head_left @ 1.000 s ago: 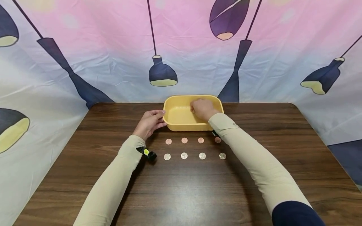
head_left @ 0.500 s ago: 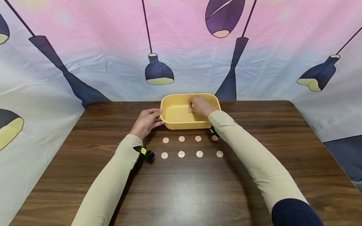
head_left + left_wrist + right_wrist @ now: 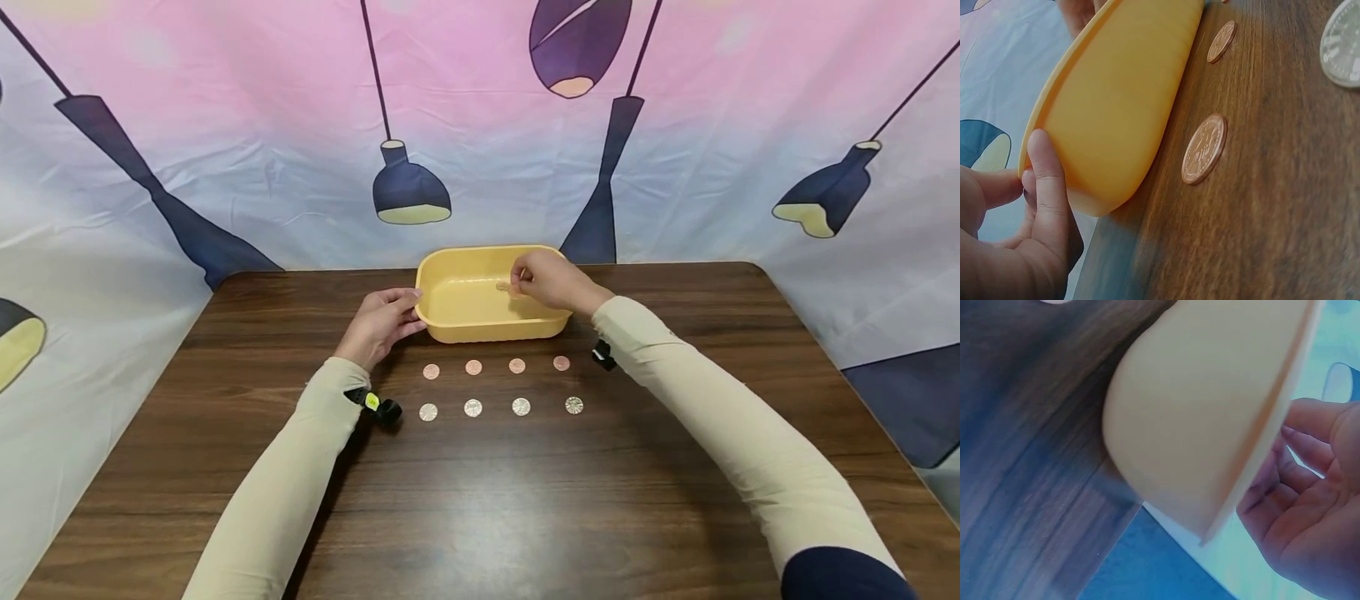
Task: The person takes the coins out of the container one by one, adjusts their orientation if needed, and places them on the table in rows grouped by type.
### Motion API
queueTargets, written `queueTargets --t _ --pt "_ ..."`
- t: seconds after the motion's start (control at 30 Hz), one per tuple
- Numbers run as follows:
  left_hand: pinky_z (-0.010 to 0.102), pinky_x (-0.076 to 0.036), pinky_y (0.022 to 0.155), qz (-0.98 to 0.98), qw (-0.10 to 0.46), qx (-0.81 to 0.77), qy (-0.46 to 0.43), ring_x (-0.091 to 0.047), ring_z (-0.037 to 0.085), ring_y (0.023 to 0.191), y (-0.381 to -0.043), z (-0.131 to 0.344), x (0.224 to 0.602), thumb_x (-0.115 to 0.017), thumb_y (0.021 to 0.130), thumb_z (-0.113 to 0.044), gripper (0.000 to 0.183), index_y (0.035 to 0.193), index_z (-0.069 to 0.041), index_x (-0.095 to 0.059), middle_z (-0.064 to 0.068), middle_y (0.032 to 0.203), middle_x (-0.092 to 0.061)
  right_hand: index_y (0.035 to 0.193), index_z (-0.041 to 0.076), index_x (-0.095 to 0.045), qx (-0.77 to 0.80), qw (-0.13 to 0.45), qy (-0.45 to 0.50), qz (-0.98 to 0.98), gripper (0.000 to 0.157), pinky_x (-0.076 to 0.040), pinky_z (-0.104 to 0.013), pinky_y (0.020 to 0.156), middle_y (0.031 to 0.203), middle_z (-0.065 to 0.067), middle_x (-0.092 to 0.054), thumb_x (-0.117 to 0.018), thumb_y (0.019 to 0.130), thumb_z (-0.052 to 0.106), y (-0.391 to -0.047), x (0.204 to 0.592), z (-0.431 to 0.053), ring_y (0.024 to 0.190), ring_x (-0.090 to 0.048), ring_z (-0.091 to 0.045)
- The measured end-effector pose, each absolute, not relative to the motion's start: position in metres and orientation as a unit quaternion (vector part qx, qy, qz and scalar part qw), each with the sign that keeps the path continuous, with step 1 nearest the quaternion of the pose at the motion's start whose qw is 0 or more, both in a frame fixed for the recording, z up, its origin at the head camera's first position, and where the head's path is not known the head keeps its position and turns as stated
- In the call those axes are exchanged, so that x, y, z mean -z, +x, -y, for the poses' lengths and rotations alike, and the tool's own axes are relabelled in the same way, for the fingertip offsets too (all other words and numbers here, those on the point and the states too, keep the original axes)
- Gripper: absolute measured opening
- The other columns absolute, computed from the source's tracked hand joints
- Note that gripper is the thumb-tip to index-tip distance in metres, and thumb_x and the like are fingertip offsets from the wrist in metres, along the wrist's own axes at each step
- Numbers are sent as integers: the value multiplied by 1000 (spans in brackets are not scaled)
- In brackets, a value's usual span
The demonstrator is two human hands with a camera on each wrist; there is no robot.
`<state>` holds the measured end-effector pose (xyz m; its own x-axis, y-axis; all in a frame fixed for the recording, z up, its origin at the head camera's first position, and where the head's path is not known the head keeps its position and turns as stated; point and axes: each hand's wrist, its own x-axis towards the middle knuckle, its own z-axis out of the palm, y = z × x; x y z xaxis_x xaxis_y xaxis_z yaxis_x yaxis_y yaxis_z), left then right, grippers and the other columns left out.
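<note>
A yellow plastic bin [image 3: 498, 332] stands at the far edge of the table. My left hand [image 3: 378, 325] pinches its left end, thumb at the rim and fingers against the outer wall [image 3: 1110, 100]. Over the bin's right half is my right hand [image 3: 555, 282], fingers curled and thumb drawn in. A small coppery coin [image 3: 516, 292] shows at its fingertips, apparently pinched. Beside it a pale coin [image 3: 502, 286] appears low inside the bin. In the right wrist view the bin's wall hides the fingertips of the right hand [image 3: 1316, 494].
In front of the bin lies a row of several copper coins [image 3: 473, 367]. A row of several silver coins [image 3: 472, 407] runs parallel, nearer me. Behind the brown wooden table [image 3: 480, 517] hangs a cloth [image 3: 300, 167] printed with lamps.
My right hand has shifted right and somewhat up inside the bin, and its forearm no longer covers the rightmost copper coin. The left hand keeps its hold. The head view has drifted slightly.
</note>
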<state>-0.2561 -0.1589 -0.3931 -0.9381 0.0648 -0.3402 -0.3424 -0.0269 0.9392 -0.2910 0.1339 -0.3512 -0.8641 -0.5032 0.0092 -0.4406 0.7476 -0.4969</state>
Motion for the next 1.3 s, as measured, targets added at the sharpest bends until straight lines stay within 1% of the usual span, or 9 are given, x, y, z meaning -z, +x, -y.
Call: queueTargets --t 0.2,0.3,0.4,0.5,0.57,0.7,0.9,1.13,1.3 --pt "19 -60 79 -681 145 -710 -102 -64 8 82 -256 162 393 -60 110 -22 45 146 3 -51 6 106 -59 104 3 -73 309 58 -231 -921 11 -48 -35 78 99 -13 -76 -65 104 10 -275 344 -160 88 -66 -23" --pt "19 -60 77 -679 139 -713 -104 -64 9 81 -256 161 393 -60 110 -20 41 143 3 -52 6 104 -60 106 3 -74 331 66 -219 -916 13 -47 -31 75 99 -12 -76 -64 104 12 -267 337 -174 86 -63 -19" --pt "19 -60 74 -675 133 -718 -105 -64 9 79 -256 159 393 -60 109 -18 38 141 2 -54 5 100 -60 110 1 -72 365 95 -199 -904 17 -45 -27 65 94 -12 -71 -63 106 14 -257 329 -190 73 -56 -15" --pt "19 -60 73 -671 130 -723 -105 -64 9 79 -256 157 393 -60 109 -17 37 140 2 -54 4 98 -60 114 -2 -70 397 124 -179 -891 19 -41 -25 55 86 -8 -65 -61 107 13 -246 322 -207 61 -49 -12" --pt "19 -60 72 -671 129 -723 -104 -63 9 79 -256 156 393 -59 109 -17 37 141 2 -54 5 98 -60 116 -3 -68 408 139 -165 -887 20 -40 -25 52 83 -3 -62 -61 108 13 -241 321 -219 58 -47 -11" --pt "19 -60 72 -672 130 -722 -103 -63 8 78 -256 157 394 -58 110 -15 37 141 3 -54 5 98 -60 117 -6 -66 415 169 -149 -881 21 -41 -25 54 83 3 -61 -58 108 12 -234 328 -239 58 -48 -11" --pt "19 -60 72 -672 135 -720 -108 -63 8 77 -256 157 394 -59 110 -16 35 140 2 -55 4 97 -60 114 -10 -64 413 209 -142 -875 20 -43 -25 54 82 2 -59 -58 108 8 -227 351 -257 58 -48 -12" --pt "19 -60 72 -674 129 -719 -110 -63 8 78 -257 158 394 -59 109 -16 34 139 1 -55 5 98 -60 108 -7 -65 400 236 -140 -874 16 -43 -24 56 86 -3 -59 -57 107 7 -222 376 -260 68 -50 -13" --pt "19 -60 72 -674 128 -720 -109 -64 8 77 -257 157 394 -59 109 -16 34 138 2 -56 4 97 -60 103 -3 -69 376 240 -129 -886 14 -41 -24 53 82 -2 -57 -59 105 7 -221 389 -260 66 -48 -12"
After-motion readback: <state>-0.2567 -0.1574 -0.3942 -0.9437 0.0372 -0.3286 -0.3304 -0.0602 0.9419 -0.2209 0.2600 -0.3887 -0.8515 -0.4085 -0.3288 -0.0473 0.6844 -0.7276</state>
